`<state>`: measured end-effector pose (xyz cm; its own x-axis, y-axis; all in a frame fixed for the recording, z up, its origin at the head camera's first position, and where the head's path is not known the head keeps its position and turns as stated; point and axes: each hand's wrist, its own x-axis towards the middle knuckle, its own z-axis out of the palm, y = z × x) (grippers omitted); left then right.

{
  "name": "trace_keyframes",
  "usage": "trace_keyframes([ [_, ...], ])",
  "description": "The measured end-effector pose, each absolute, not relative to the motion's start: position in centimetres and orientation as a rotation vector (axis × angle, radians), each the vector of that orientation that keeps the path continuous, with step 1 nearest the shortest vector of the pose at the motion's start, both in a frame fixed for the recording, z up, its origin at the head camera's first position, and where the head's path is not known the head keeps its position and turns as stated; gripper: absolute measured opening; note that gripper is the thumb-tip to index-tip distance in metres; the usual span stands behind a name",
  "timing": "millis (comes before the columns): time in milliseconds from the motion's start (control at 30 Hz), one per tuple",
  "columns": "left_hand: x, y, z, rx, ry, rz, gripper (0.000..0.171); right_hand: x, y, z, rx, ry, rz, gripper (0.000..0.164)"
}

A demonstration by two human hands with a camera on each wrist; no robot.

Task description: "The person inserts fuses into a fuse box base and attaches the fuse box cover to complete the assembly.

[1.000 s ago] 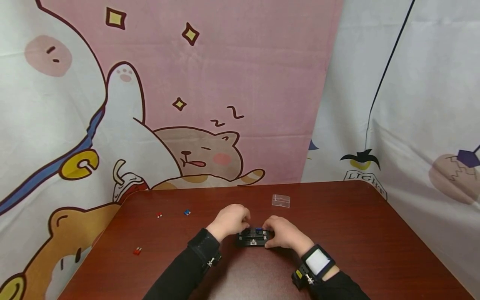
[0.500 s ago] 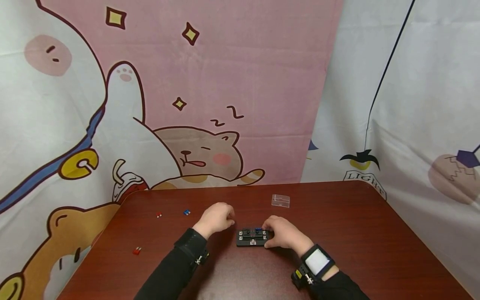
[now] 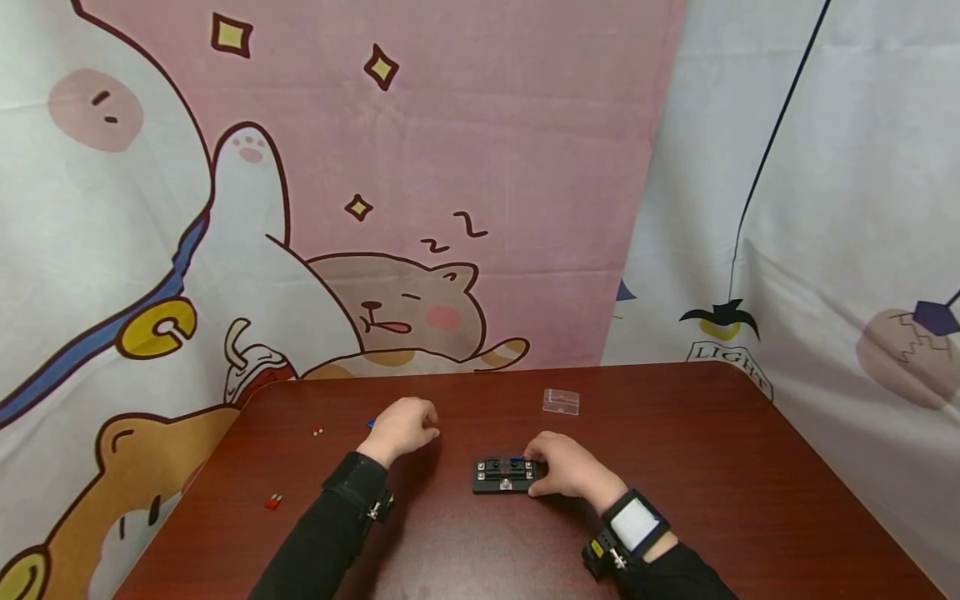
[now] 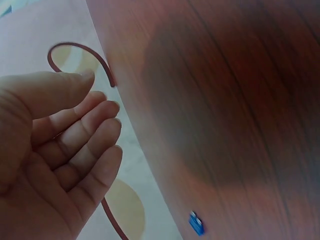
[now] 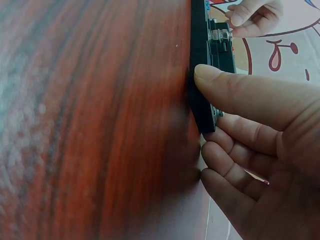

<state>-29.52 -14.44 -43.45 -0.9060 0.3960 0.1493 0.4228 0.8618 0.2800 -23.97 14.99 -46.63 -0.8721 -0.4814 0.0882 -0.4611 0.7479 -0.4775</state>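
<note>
A black block with metal screw terminals (image 3: 501,477), perhaps a fuse holder, lies flat on the table. My right hand (image 3: 572,468) grips its right end, thumb on the near side and fingers behind, as the right wrist view shows with the thumb (image 5: 240,90) against the black base. A bit of blue shows at the block's back right edge. My left hand (image 3: 403,427) hovers over the table to the left of the block. In the left wrist view its fingers (image 4: 95,150) are loosely bent with nothing between them. Beyond it lies a small blue two-pronged piece (image 4: 197,223), mostly hidden in the head view.
Two small red pieces lie at the table's left: a far red piece (image 3: 318,430) and a nearer red piece (image 3: 273,502). A clear plastic box or lid (image 3: 562,402) sits near the back edge of the brown table (image 3: 720,483). A printed cloth (image 3: 487,167) hangs behind.
My left hand has left the black block and moved leftward and slightly back, now partly covering the blue piece in the head view. The right hand and the block have stayed put.
</note>
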Motion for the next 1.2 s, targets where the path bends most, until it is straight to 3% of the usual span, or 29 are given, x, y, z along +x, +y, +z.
trace_keyframes([
  [1200,-31.4,-21.6,-44.3,-0.190,-2.976,-0.575,0.012,-23.9,14.9,-46.6,-0.774,2.893,-0.790,0.040],
])
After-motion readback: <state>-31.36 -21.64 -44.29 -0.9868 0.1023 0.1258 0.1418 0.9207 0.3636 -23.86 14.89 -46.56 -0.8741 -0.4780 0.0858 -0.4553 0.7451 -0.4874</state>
